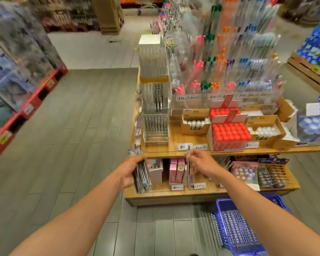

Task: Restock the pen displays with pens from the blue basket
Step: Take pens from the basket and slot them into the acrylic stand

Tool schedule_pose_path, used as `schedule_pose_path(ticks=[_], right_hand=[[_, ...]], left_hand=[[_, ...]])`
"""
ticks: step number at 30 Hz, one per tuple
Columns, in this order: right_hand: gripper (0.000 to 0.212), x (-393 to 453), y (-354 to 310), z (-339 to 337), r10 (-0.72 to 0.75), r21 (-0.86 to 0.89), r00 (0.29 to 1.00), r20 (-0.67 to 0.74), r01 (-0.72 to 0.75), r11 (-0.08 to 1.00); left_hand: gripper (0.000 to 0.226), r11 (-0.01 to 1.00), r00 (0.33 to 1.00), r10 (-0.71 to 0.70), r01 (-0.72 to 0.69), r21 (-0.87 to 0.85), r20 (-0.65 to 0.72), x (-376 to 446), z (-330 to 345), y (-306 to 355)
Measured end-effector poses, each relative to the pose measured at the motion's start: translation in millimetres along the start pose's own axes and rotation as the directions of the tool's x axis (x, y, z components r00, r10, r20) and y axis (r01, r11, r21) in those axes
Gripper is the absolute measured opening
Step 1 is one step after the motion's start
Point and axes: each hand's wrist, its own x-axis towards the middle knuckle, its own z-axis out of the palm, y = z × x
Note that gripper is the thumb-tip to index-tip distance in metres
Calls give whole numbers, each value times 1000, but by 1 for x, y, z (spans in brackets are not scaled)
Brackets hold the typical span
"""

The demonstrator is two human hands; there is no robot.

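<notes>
My left hand (130, 169) grips a bundle of black and clear pens (139, 169), held upright in front of the shelf's left end. My right hand (199, 161) pinches a single pen (188, 163) that stands nearly vertical. Both hands hover just below the clear tiered pen display (155, 108) at the left of the wooden shelf (174, 154); its lower trays hold a few dark pens. The blue basket (235, 230) sits on the floor at the lower right, partly hidden by my right forearm, and appears empty.
Boxes of red-capped glue (229, 133) and white bottles (196, 124) fill the shelf to the right. Racks of coloured pens (220, 71) rise behind. Pink boxes (177, 170) sit on the lower tier. A red-based shelf (26, 106) lines the aisle's left side.
</notes>
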Motion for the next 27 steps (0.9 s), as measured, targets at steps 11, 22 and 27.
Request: schedule_pose_path(ticks=[11,22,27], right_hand=[[5,125,-32,-4,-67,54,998,13,67,996],[6,221,-52,-16,-290,-236,942,-166,247,940],[5,242,-40,-5,-285,-365,944,-167,210,907]], left_hand=[[21,991,999,-38,42,-124,35,75,1,44],[36,978,994,-91,100,-185,58,141,20,80],[44,972,990,-125,134,-194,58,158,18,88]])
